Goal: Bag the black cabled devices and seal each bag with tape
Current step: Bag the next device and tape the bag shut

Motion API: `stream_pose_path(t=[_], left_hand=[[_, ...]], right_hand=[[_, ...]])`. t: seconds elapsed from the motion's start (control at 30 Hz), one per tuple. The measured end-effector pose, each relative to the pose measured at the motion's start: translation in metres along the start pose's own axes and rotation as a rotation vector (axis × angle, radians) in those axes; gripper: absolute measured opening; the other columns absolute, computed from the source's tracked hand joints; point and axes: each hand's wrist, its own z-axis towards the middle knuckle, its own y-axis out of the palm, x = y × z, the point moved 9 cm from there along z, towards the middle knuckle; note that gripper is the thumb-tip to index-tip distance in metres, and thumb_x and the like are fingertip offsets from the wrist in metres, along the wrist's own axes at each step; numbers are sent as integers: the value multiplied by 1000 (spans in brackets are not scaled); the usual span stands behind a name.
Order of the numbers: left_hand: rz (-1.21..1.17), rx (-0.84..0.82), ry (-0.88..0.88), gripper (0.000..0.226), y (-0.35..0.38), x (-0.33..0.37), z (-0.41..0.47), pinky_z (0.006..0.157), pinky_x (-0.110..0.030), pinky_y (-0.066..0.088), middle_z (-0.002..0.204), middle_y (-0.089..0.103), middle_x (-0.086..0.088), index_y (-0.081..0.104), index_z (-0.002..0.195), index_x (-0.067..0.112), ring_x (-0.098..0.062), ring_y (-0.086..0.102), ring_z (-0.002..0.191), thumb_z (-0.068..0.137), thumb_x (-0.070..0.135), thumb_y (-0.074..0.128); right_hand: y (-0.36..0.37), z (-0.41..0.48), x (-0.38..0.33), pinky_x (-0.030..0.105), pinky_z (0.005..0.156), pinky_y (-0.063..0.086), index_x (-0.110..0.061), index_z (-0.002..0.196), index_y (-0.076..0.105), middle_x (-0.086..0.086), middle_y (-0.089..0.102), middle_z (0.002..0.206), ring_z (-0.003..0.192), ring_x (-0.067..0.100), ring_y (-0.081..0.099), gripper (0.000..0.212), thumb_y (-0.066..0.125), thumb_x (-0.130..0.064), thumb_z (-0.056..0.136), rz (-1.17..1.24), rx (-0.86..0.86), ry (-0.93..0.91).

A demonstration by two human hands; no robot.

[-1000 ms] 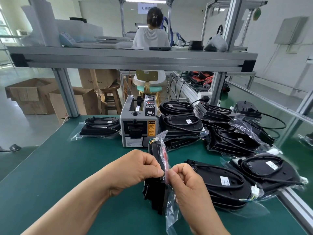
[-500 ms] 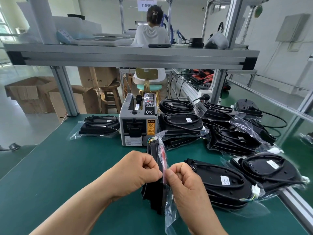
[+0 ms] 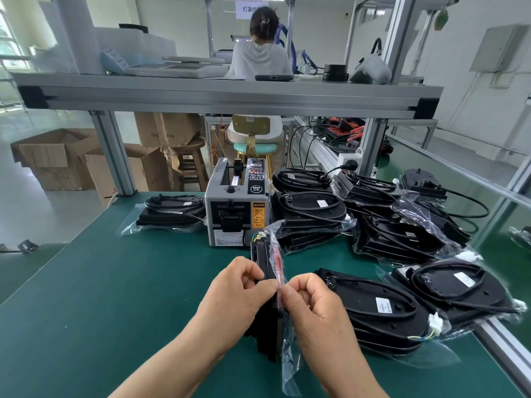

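Observation:
A black cabled device (image 3: 263, 259) stands on edge on the green table, inside a clear plastic bag (image 3: 288, 366) with red print along its folded flap. My left hand (image 3: 235, 297) pinches the device and bag from the left. My right hand (image 3: 313, 305) pinches the bag flap from the right, thumbs almost touching. Behind them stands the grey tape dispenser (image 3: 237, 208). One bagged device (image 3: 172, 211) lies to the dispenser's left. Several more black devices, some bagged, are piled at the right (image 3: 388, 311).
An aluminium shelf beam (image 3: 230, 96) crosses overhead on posts. The table's right edge has a metal rail (image 3: 508, 346). A person in white sits with their back to me beyond the shelf. Cardboard boxes (image 3: 54, 159) and a stool stand on the floor at left.
Both hands stay pinched on the upright bagged device; they have shifted only slightly. The view has moved in a little.

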Motion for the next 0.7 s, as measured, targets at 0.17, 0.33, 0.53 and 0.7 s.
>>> stream_pose_path(t=[0.17, 0.33, 0.53, 0.7], left_hand=[[-99, -245, -35, 56, 6, -5, -2, 62, -22, 43, 73, 54, 11, 63, 97, 26, -6, 48, 64, 52, 56, 77], [-126, -315, -38, 61, 3, -6, 1, 65, -20, 43, 76, 54, 12, 65, 101, 25, -5, 46, 67, 49, 51, 82], [-78, -292, -37, 55, 7, -3, 7, 65, -19, 45, 79, 56, 6, 61, 93, 18, -4, 49, 68, 51, 43, 85], [-39, -301, -46, 59, 11, 1, 8, 60, -19, 43, 72, 54, 9, 59, 91, 17, -3, 47, 61, 48, 48, 86]], right_hand=[[-1, -1, 2, 10, 47, 32, -13, 79, 61, -12, 48, 53, 46, 0, 35, 20, 62, -24, 96, 33, 8, -8], [0, 2, 8, 13, 48, 35, -21, 74, 63, -8, 53, 58, 49, 4, 39, 21, 63, -27, 94, 17, -5, 54], [-13, 55, -21, 18, 55, 38, -27, 83, 55, -12, 59, 70, 59, 0, 53, 41, 65, -66, 75, -372, 103, 52], [6, 101, -30, 24, 54, 34, -22, 95, 43, -9, 54, 86, 76, 12, 55, 59, 73, -64, 68, -746, 29, 50]])
